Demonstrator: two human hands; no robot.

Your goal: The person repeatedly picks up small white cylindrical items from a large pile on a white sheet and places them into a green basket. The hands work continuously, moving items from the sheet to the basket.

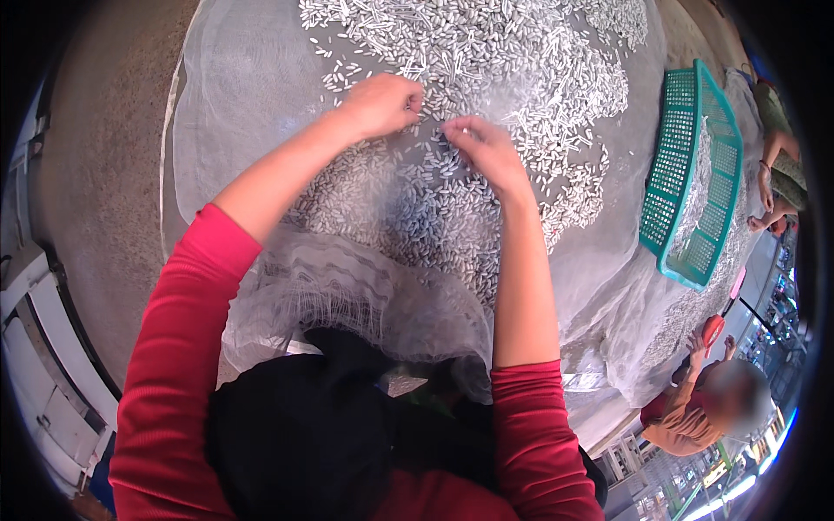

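Small silvery pieces, spread from twelve to one o'clock on the pale mesh, could be scattered if brushed by the left hand, curled near twelve, or the right hand, pinched at one, though whether anything is gripped cannot be told.

Seen from the wearer's own head, through the left of two side-by-side fisheye cameras, a pale mesh sheet fills the middle of a view that faces steeply downward. The frame is upright and unmirrored, with red sleeves rising from the lower edge to the left hand and right hand, at close range in the upper middle. The wide lens reaches the floor at left, a teal basket at right and a co-worker, farther off, at lower right; straight edges bow toward the dark rim.
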